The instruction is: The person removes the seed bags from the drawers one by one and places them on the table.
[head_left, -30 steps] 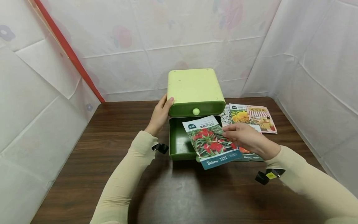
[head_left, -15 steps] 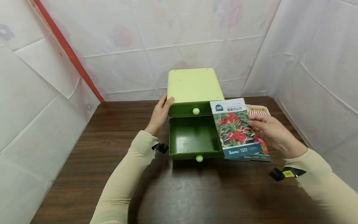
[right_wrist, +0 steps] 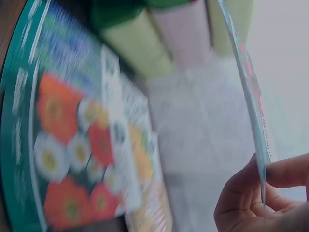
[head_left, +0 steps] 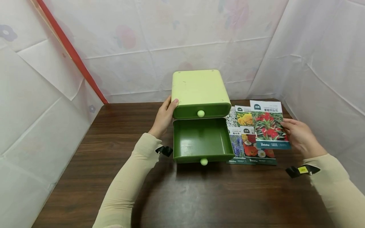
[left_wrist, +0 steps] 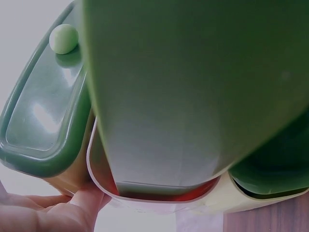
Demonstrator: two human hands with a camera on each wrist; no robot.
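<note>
A small pale-green drawer cabinet (head_left: 199, 87) stands at the middle of the table. Its upper drawer front (head_left: 185, 112) is flush, while the lower drawer (head_left: 203, 139) is pulled out with nothing in it. My left hand (head_left: 163, 117) holds the cabinet's upper left side, thumb at the front corner; the left wrist view shows that hand (left_wrist: 53, 212) against the casing. To the right, my right hand (head_left: 300, 134) pinches the edge of a seed packet (head_left: 269, 125) with red flowers. In the right wrist view the packet (right_wrist: 248, 92) appears edge-on, raised above other seed packets (right_wrist: 77, 150).
Several flower seed packets lie in overlapping rows right of the cabinet, including one with blue-purple flowers (head_left: 237, 144) and one with orange-red and white flowers (head_left: 258, 152). White patterned sheeting (head_left: 142, 53) rises behind the dark wooden table (head_left: 182, 196) and along both sides.
My right hand has carried the red-flower seed packet from over the pulled-out drawer rightward, above the other packets. My left hand has stayed on the cabinet.
</note>
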